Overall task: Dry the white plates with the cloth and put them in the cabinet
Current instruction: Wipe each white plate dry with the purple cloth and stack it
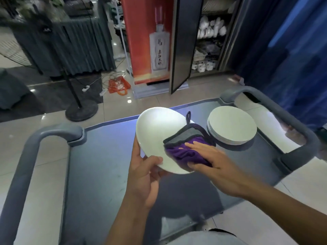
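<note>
Nearest: left hand point(144, 175) grips the near-left rim of a white plate point(157, 131), thumb curled over the top face, other fingers hidden under it. Plate is smooth, glossy, shallow, round but reads as an oval since it's tilted, far edge raised; long axis runs far-left to near-right, held above the cart top point(99, 167). Right hand point(206, 157), fingers straight and flat w/ thumb tucked at the near edge, presses a cloth point(187, 145) onto the plate's right part. Cloth is soft, crumpled, purple w/ a grey panel and dark binding; small hanging loop sticks up at its far end. Cart top is flat grey-blue plastic, a bit scuffed, w/ rounded grey tube handles at left and right ends. Right of the held plate, a stack of white plates point(231, 125) sits flat on the cart, matte round top, thin rims layered at the side. Farther: glossy tiled floor, then the cabinet point(208, 36) at far right, dark-framed door swung open, shelves w/ white crockery, detail too blurry. Red banner point(148, 39) w/ a bottle picture just left of the door.
</note>
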`<action>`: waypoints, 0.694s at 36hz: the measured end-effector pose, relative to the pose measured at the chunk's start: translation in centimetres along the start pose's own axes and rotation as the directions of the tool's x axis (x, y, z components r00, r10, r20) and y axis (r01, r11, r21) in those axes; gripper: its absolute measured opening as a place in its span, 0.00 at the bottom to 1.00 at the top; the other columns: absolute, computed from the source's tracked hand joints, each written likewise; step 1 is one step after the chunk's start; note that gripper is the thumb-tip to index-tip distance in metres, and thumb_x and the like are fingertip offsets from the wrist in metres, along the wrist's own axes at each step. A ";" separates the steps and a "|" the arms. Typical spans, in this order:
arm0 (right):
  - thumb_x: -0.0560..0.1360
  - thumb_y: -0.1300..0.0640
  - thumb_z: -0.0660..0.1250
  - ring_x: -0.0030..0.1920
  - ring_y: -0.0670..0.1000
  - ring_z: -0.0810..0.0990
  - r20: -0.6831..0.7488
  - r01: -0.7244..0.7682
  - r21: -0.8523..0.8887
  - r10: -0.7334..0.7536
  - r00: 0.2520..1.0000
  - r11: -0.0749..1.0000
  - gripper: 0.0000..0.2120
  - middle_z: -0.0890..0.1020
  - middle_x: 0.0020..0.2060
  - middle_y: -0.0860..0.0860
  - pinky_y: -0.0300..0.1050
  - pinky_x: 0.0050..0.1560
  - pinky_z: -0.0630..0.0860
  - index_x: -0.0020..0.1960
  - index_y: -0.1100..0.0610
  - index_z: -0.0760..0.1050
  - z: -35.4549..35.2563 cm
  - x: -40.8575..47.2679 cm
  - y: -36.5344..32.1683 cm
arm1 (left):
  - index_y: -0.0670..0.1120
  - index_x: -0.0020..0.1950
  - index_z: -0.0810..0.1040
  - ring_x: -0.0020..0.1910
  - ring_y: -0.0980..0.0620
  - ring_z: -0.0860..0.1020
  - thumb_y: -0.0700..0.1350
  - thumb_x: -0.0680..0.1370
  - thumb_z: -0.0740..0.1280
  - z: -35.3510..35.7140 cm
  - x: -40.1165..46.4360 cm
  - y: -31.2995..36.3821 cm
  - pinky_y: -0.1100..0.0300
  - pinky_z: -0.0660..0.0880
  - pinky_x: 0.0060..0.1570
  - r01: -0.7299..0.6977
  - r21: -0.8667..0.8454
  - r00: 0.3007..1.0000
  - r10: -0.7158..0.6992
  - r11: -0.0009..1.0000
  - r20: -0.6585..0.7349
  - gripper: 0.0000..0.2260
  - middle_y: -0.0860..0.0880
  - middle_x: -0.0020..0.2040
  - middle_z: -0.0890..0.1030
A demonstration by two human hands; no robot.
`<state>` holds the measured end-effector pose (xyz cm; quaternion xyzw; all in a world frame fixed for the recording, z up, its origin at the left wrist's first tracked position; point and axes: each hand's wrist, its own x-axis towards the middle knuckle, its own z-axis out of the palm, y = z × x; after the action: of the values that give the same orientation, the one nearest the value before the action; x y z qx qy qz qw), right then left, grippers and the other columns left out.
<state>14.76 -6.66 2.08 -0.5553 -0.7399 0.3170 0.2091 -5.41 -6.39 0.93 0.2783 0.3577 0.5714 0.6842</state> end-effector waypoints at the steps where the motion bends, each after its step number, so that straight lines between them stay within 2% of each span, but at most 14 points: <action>1: 0.75 0.40 0.64 0.70 0.30 0.64 0.034 -0.010 0.070 0.008 0.999 0.998 0.16 0.73 0.62 0.24 0.40 0.74 0.60 0.62 0.28 0.72 0.1 -0.6 -0.2 | 0.58 0.75 0.71 0.47 0.48 0.84 0.32 0.65 0.65 -0.1 0.0 -0.1 0.55 0.80 0.31 -0.003 0.018 1.000 0.004 1.000 -0.013 0.40 0.48 0.56 0.84; 2: 0.77 0.41 0.65 0.65 0.32 0.71 0.088 -0.043 0.148 0.030 0.996 0.988 0.12 0.78 0.58 0.27 0.35 0.68 0.65 0.58 0.28 0.75 0.1 -1.2 -0.5 | 0.59 0.75 0.71 0.48 0.46 0.84 0.32 0.65 0.65 -0.2 0.1 -0.2 0.54 0.80 0.32 -0.005 0.038 1.000 0.006 0.999 -0.024 0.41 0.47 0.57 0.84; 3: 0.79 0.43 0.66 0.58 0.35 0.77 0.150 -0.100 0.232 0.066 0.986 0.968 0.09 0.82 0.54 0.35 0.34 0.61 0.71 0.56 0.32 0.79 -0.2 -1.8 -0.9 | 0.60 0.75 0.71 0.50 0.44 0.84 0.31 0.65 0.66 -0.3 0.1 -0.3 0.52 0.81 0.33 -0.004 0.059 0.999 0.006 0.998 -0.033 0.41 0.47 0.59 0.84; 4: 0.79 0.46 0.66 0.52 0.40 0.81 0.204 -0.166 0.317 0.103 0.974 0.934 0.07 0.84 0.50 0.42 0.36 0.55 0.73 0.55 0.38 0.82 -0.7 -2.3 -1.4 | 0.62 0.75 0.71 0.51 0.42 0.84 0.31 0.65 0.66 -0.3 0.2 -0.5 0.50 0.82 0.35 0.000 0.081 0.999 0.003 0.997 -0.038 0.42 0.46 0.60 0.83; 5: 0.78 0.48 0.66 0.51 0.45 0.83 0.230 -0.231 0.392 0.148 0.962 0.890 0.10 0.86 0.49 0.47 0.37 0.52 0.75 0.56 0.45 0.83 -1.3 -2.6 -1.6 | 0.63 0.75 0.70 0.51 0.42 0.84 0.31 0.65 0.67 -0.4 0.3 -0.6 0.49 0.82 0.36 0.006 0.100 0.999 -0.002 0.995 -0.042 0.43 0.46 0.60 0.83; 7: 0.76 0.51 0.65 0.53 0.49 0.85 0.233 -0.344 0.527 0.257 0.938 0.778 0.14 0.87 0.51 0.50 0.37 0.51 0.79 0.58 0.52 0.82 -2.5 -2.9 -1.7 | 0.65 0.74 0.70 0.49 0.44 0.84 0.32 0.65 0.67 -0.5 0.6 -1.0 0.47 0.83 0.37 0.023 0.123 0.999 -0.017 0.992 -0.045 0.43 0.46 0.58 0.84; 10: 0.74 0.49 0.66 0.54 0.50 0.85 0.141 -0.416 0.675 0.446 0.884 0.610 0.16 0.87 0.52 0.50 0.48 0.57 0.80 0.60 0.52 0.81 -4.3 -3.0 -1.4 | 0.70 0.70 0.72 0.54 0.47 0.83 0.34 0.65 0.68 -0.3 0.6 -1.7 0.47 0.83 0.39 0.039 0.158 0.999 -0.035 0.987 -0.033 0.41 0.52 0.57 0.83; 13: 0.77 0.48 0.67 0.53 0.53 0.85 -0.035 -0.427 0.660 0.593 0.805 0.618 0.11 0.87 0.49 0.47 0.57 0.59 0.79 0.57 0.50 0.81 -6.4 -2.9 -0.5 | 0.72 0.68 0.73 0.61 0.46 0.79 0.35 0.66 0.69 0.2 0.3 -2.3 0.47 0.83 0.42 0.038 0.205 0.999 -0.036 0.978 -0.014 0.39 0.58 0.60 0.81; 15: 0.79 0.48 0.67 0.50 0.52 0.84 -0.122 -0.441 0.642 0.651 0.749 0.628 0.08 0.87 0.44 0.45 0.55 0.53 0.80 0.53 0.50 0.81 -7.7 -2.5 0.0 | 0.73 0.67 0.73 0.63 0.47 0.78 0.34 0.68 0.71 0.9 0.0 -2.6 0.47 0.84 0.44 0.047 0.218 0.999 -0.049 0.975 0.003 0.39 0.62 0.58 0.81; 17: 0.79 0.47 0.67 0.49 0.51 0.83 -0.175 -0.438 0.643 0.677 0.715 0.628 0.09 0.87 0.45 0.47 0.51 0.46 0.79 0.53 0.50 0.79 -8.8 -1.8 0.0 | 0.71 0.70 0.71 0.63 0.48 0.77 0.29 0.72 0.72 1.8 -0.4 -2.9 0.46 0.84 0.47 0.061 0.246 0.998 -0.067 0.967 0.015 0.40 0.66 0.55 0.81; 19: 0.80 0.47 0.66 0.46 0.48 0.84 -0.203 -0.403 0.651 0.659 0.724 0.643 0.08 0.86 0.45 0.46 0.48 0.41 0.78 0.53 0.50 0.79 -9.3 -1.0 -0.6 | 0.69 0.72 0.69 0.63 0.49 0.76 0.28 0.74 0.70 2.8 -0.9 -3.2 0.47 0.84 0.48 0.079 0.285 0.994 -0.096 0.955 0.047 0.41 0.66 0.53 0.80; 21: 0.80 0.47 0.66 0.40 0.45 0.85 -0.225 -0.360 0.640 0.614 0.757 0.678 0.07 0.87 0.42 0.43 0.47 0.40 0.79 0.53 0.49 0.79 -9.2 0.0 -1.5 | 0.71 0.70 0.69 0.59 0.53 0.79 0.28 0.74 0.70 3.5 -1.4 -3.5 0.53 0.84 0.44 0.096 0.315 0.986 -0.132 0.944 0.098 0.41 0.64 0.52 0.81; 23: 0.80 0.48 0.66 0.42 0.46 0.85 -0.215 -0.337 0.616 0.563 0.798 0.712 0.09 0.87 0.44 0.46 0.49 0.44 0.80 0.54 0.51 0.80 -8.4 0.9 -2.7 | 0.72 0.68 0.69 0.53 0.58 0.81 0.28 0.71 0.72 4.2 -1.9 -3.6 0.58 0.82 0.41 0.098 0.335 0.976 -0.155 0.937 0.150 0.42 0.62 0.49 0.83; 25: 0.80 0.48 0.67 0.43 0.50 0.84 -0.192 -0.321 0.579 0.508 0.839 0.750 0.10 0.87 0.47 0.51 0.47 0.40 0.80 0.54 0.53 0.81 -7.4 1.4 -4.1 | 0.72 0.68 0.69 0.48 0.59 0.83 0.29 0.70 0.71 4.6 -2.2 -3.4 0.59 0.81 0.39 0.088 0.339 0.973 -0.153 0.937 0.171 0.42 0.59 0.47 0.84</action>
<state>16.46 -4.31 10.19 -0.6749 -0.4327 0.4451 0.3990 0.07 -9.08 1.36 0.4203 0.3960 0.4304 0.6937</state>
